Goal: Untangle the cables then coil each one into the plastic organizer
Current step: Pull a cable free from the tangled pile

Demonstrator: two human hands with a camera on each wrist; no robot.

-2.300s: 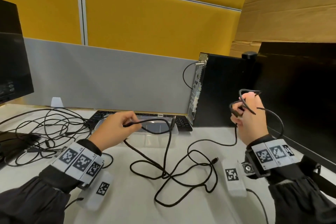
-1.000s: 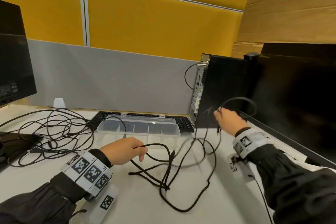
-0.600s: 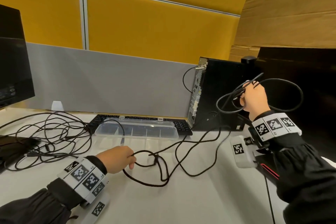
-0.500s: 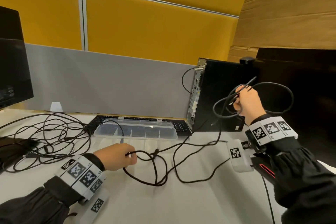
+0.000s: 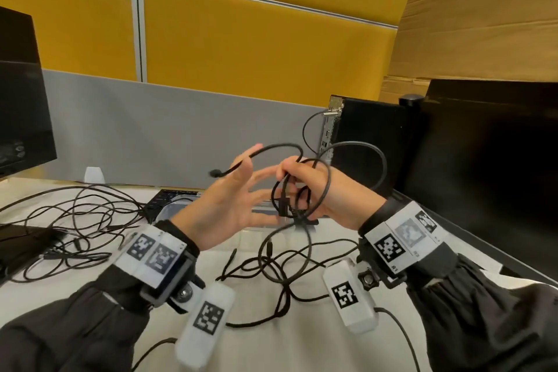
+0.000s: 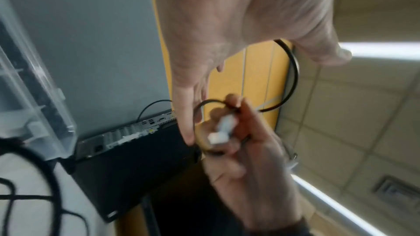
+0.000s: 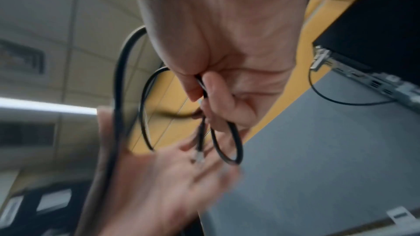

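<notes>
My right hand (image 5: 314,187) grips a partly wound coil of black cable (image 5: 384,166) in the air above the desk. One loop arcs left over my left hand (image 5: 253,178) and ends in a small plug (image 5: 215,173). The left hand is spread, fingers straight, palm toward the coil, the cable lying across it near the thumb. In the right wrist view my right hand (image 7: 227,60) pinches the cable loops (image 7: 227,150). In the left wrist view a pale connector (image 6: 221,132) shows in the right fist. The clear plastic organizer (image 5: 178,205) lies behind my hands, mostly hidden. The cable's slack (image 5: 287,269) trails on the desk.
A separate tangle of thin black cables (image 5: 75,220) sprawls at the left by a dark monitor (image 5: 21,100). A keyboard (image 5: 169,198) sits behind the organizer. A black computer tower (image 5: 362,142) and a large black screen (image 5: 489,160) stand at the right.
My left hand let go of the cable on the desk and rose, open, to the coil. My right hand brought the coil left and lower, toward the middle.
</notes>
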